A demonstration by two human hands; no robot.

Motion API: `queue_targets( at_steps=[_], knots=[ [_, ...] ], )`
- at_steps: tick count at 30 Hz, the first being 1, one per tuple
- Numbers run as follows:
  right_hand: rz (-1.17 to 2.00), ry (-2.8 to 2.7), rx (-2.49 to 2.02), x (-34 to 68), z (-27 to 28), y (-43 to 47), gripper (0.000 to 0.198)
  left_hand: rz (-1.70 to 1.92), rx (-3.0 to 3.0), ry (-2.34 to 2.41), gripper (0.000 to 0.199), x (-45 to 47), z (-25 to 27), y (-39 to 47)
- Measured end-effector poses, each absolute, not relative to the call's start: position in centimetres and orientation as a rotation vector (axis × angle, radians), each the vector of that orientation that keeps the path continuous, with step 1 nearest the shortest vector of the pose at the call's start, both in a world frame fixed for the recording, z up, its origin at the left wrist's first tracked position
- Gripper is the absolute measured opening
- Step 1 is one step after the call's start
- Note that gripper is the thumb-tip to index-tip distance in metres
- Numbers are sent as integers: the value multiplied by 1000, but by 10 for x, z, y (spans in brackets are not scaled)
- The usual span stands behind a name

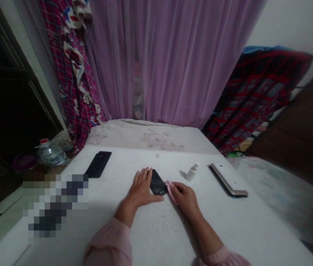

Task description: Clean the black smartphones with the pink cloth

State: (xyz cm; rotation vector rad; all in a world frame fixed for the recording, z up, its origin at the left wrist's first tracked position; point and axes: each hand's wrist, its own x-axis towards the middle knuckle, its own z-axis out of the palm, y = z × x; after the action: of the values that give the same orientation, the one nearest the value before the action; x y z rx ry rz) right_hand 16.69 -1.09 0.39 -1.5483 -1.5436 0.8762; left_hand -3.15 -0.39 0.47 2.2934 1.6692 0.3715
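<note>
One dark phone (157, 181) lies at our twelve o'clock on the white table (156, 236) — our left hand (140, 190), fingers outstretched, rests along its nine-o'clock edge, while our right hand (185, 197) pinches a pink cloth (171, 191) at its four o'clock; we seem to be wiping, so the next stroke would call for a steady left hand

Single head-worn view, from above the near side of the white table (162, 236), looking forward and down. Fairly close: left hand (142, 188) and right hand (184, 196) sit below centre, reaching in from the bottom of the frame. Camera faces the far edge, with the purple curtain (178, 66) filling upper middle. Table's left and right edges both fit (looks wide-angle), drawing together toward the far corners.
</note>
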Motion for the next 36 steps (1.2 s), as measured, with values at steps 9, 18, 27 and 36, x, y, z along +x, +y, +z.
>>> queue_targets(
  at_steps=[9,18,27,36],
  knots=[
    [757,-1674,-1576,155,4,-11,31,393,2282,1706,112,-28,5,-5],
    [712,-1738,-1608,144,9,3,32,418,2289,1697,114,-29,1,-5],
    [652,-1806,-1656,130,11,24,33,417,2281,1701,117,-29,-1,-4],
    [579,-1857,-1705,116,12,42,29,397,2254,1701,117,-29,2,-5]
  ],
)
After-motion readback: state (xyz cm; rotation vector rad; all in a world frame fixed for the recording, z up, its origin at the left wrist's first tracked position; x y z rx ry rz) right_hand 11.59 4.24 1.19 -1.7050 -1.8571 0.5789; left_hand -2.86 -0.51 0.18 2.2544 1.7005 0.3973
